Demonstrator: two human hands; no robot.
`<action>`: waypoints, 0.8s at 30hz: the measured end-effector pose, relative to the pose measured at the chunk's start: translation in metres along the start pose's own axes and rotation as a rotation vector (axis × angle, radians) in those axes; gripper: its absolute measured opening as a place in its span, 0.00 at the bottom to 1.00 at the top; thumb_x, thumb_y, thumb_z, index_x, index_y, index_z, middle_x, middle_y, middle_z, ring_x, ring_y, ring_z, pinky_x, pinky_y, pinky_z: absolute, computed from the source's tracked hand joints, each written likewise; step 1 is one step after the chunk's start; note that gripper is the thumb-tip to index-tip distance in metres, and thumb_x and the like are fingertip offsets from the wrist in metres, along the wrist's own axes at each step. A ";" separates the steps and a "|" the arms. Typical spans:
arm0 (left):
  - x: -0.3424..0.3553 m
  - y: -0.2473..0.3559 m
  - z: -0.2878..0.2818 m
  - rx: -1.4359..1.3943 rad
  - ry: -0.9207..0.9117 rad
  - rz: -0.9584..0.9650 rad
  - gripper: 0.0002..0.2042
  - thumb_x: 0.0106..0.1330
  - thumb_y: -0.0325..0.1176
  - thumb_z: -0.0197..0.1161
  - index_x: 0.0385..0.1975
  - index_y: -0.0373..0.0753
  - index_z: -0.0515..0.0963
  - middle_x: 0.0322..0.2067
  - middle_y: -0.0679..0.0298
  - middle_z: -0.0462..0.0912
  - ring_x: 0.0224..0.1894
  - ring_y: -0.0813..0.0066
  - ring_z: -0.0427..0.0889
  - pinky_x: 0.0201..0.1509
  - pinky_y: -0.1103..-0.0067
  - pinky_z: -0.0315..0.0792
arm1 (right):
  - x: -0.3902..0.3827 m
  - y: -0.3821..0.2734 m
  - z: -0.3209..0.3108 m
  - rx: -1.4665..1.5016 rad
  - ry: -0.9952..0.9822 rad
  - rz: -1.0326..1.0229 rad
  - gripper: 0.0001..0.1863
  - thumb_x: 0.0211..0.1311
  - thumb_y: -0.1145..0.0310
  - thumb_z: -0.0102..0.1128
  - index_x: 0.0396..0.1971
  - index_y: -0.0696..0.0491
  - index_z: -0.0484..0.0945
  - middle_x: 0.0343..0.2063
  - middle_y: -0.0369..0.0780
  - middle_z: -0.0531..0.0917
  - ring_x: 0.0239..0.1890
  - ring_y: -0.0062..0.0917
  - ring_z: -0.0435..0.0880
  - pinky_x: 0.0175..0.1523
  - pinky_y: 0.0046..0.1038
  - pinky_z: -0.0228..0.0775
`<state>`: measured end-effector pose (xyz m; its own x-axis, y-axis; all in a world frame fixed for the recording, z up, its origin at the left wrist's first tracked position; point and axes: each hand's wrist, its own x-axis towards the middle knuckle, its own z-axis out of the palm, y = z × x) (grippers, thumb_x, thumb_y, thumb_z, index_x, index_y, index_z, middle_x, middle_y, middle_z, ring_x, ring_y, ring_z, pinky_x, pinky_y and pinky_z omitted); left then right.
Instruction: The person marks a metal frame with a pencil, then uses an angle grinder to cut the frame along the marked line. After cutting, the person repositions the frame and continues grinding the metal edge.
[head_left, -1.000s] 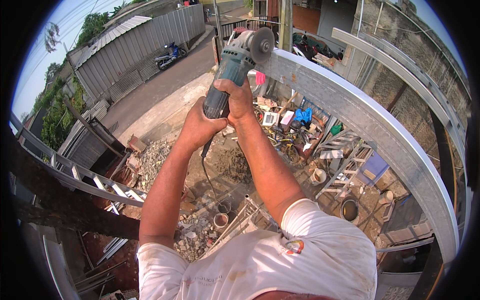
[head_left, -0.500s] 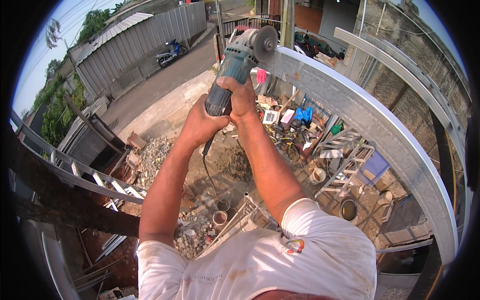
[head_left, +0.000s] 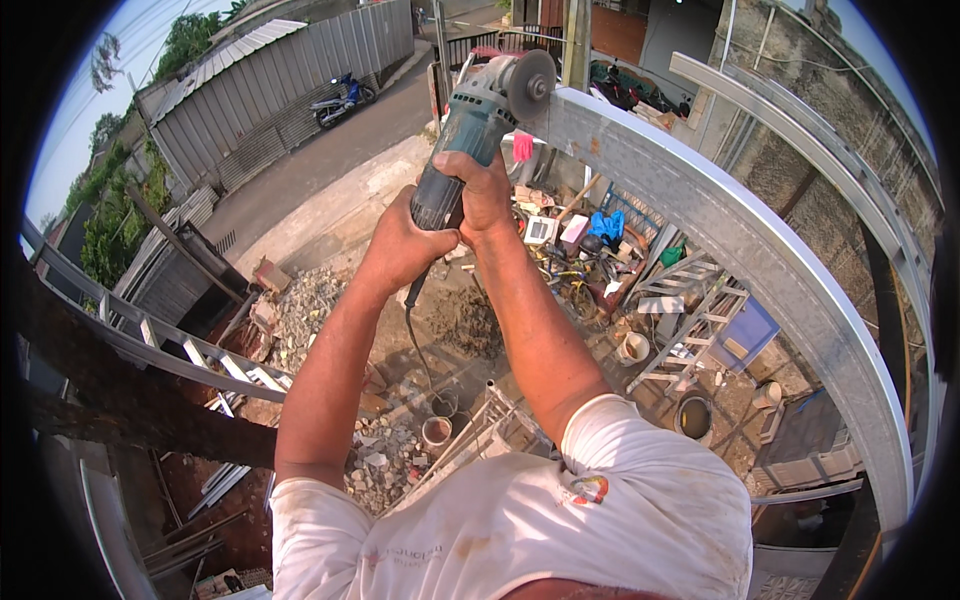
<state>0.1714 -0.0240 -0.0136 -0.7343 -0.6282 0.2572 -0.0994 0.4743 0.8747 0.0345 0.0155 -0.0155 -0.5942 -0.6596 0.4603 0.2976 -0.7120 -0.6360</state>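
A green-and-black angle grinder (head_left: 470, 120) is held out in front of me, tilted up toward the top of the view. My left hand (head_left: 410, 240) is closed round the lower end of its body. My right hand (head_left: 480, 200) grips the body just above and to the right of it. The grinder's grey disc (head_left: 530, 88) is at the near end of a long galvanized steel beam (head_left: 700, 200); I cannot tell if it touches the metal. A black cord (head_left: 410, 320) hangs from the grinder toward the ground below.
I am raised above a yard with rubble (head_left: 300, 310), piled clutter (head_left: 580, 250), buckets (head_left: 633, 347) and an aluminium ladder (head_left: 700, 330). A dark beam (head_left: 120, 410) and metal frame (head_left: 170, 350) are at left. Beyond lie a road (head_left: 290, 180), corrugated fence (head_left: 260, 90) and parked motorbike (head_left: 340, 100).
The beam's end sits slightly higher in the picture than a second ago. My hands stay on the grinder in nearly the same position.
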 end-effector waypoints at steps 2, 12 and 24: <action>-0.001 -0.002 0.000 -0.015 0.002 0.008 0.28 0.47 0.33 0.71 0.50 0.32 0.72 0.33 0.63 0.79 0.29 0.76 0.80 0.34 0.75 0.76 | 0.000 0.002 -0.001 0.001 -0.008 0.001 0.37 0.45 0.68 0.72 0.58 0.54 0.67 0.34 0.39 0.77 0.29 0.28 0.83 0.36 0.33 0.85; -0.003 -0.003 0.001 0.021 0.008 0.004 0.28 0.47 0.32 0.71 0.50 0.32 0.72 0.33 0.63 0.79 0.31 0.76 0.80 0.36 0.76 0.76 | -0.008 -0.003 0.003 0.024 0.014 0.061 0.27 0.44 0.71 0.70 0.48 0.50 0.71 0.35 0.33 0.73 0.35 0.22 0.78 0.41 0.29 0.79; -0.005 -0.008 0.003 -0.007 0.014 -0.012 0.26 0.47 0.31 0.71 0.48 0.31 0.72 0.33 0.63 0.79 0.30 0.77 0.80 0.35 0.76 0.76 | -0.011 -0.002 0.002 0.015 0.019 0.079 0.28 0.43 0.71 0.70 0.48 0.50 0.71 0.36 0.33 0.74 0.35 0.22 0.79 0.42 0.29 0.80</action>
<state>0.1743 -0.0230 -0.0235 -0.7237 -0.6424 0.2524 -0.1031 0.4622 0.8808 0.0424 0.0235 -0.0182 -0.5823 -0.7093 0.3972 0.3550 -0.6614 -0.6607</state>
